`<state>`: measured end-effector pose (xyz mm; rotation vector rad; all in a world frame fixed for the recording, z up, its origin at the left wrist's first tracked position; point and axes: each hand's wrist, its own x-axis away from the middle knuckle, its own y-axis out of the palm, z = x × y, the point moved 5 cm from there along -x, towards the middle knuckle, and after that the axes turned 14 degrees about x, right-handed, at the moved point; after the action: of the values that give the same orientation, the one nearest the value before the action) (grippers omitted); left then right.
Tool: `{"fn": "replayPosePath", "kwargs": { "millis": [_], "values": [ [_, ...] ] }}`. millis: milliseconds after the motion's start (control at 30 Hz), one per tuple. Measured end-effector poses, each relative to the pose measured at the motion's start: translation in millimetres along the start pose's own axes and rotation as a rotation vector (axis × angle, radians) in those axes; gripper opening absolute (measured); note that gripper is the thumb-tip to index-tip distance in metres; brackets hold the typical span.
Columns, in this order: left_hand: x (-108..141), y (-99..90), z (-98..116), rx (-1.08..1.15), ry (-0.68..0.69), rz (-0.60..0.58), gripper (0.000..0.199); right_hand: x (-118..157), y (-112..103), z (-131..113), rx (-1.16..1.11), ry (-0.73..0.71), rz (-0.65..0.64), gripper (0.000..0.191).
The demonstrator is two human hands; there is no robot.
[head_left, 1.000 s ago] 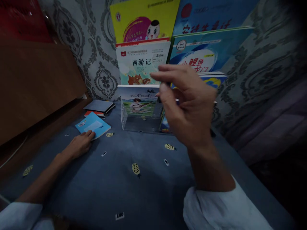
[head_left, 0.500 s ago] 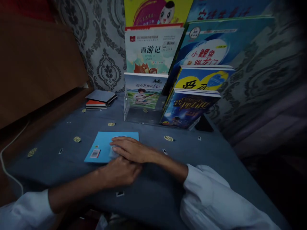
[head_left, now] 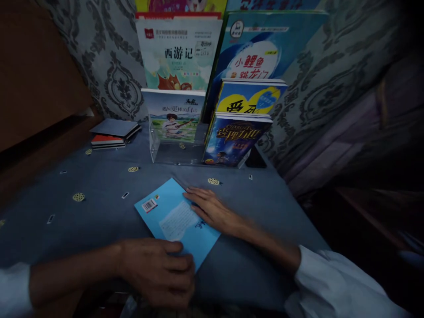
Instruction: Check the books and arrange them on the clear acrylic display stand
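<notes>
A light-blue book (head_left: 185,240) lies on the cloth-covered table, turned at an angle, with a barcode, a pale text block and some dark lettering on the upward face. My right hand (head_left: 212,210) rests on its upper right edge, fingers stretched out and lying flat. Beside the near left edge of the book is my left hand (head_left: 159,269), its fingers loosely bent and apart, with the thumb side overlapping the cover. Whether the left fingertips touch the book cannot be made out. Part of the book is hidden behind the left hand.
A clear acrylic rack (head_left: 175,152) at the back holds several upright books, including a white one (head_left: 179,53) and a dark-blue one (head_left: 232,139). Left of it lies a small stack of books (head_left: 114,132). A brown wooden panel (head_left: 39,66) borders the left.
The blue book has turned and come nearer. My hands, overlapping before, are now apart, the left one lower and the right one on the book's right edge. The view has shifted right.
</notes>
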<state>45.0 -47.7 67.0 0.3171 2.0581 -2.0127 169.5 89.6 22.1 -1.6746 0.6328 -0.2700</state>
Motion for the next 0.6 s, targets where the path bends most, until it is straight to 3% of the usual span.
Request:
{"fn": "replayPosePath", "kwargs": {
  "millis": [167, 300, 367, 500, 600],
  "values": [
    [54, -10.7, -3, -0.053, -0.286, -0.070, 0.016, 24, 7, -9, 0.138, 0.081, 0.164, 0.042],
    [88, -9.7, -9, 0.081, -0.638, -0.104, 0.023, 31, 14, -19, 0.201, 0.081, 0.175, 0.043],
    [95, -8.2, -15, 0.137, -0.759, -0.063, 0.032, 35, 15, -22, 0.210, 0.077, 0.179, 0.044],
    [91, -3.5, -27, 0.170, -0.778, 0.019, 0.044, 46, 10, -23, 0.222, 0.089, 0.199, 0.043],
    [81, 3.1, -37, 0.207, -0.751, 0.014, 0.045, 57, 2, -20, 0.206, 0.104, 0.214, 0.041]
  ]
}}
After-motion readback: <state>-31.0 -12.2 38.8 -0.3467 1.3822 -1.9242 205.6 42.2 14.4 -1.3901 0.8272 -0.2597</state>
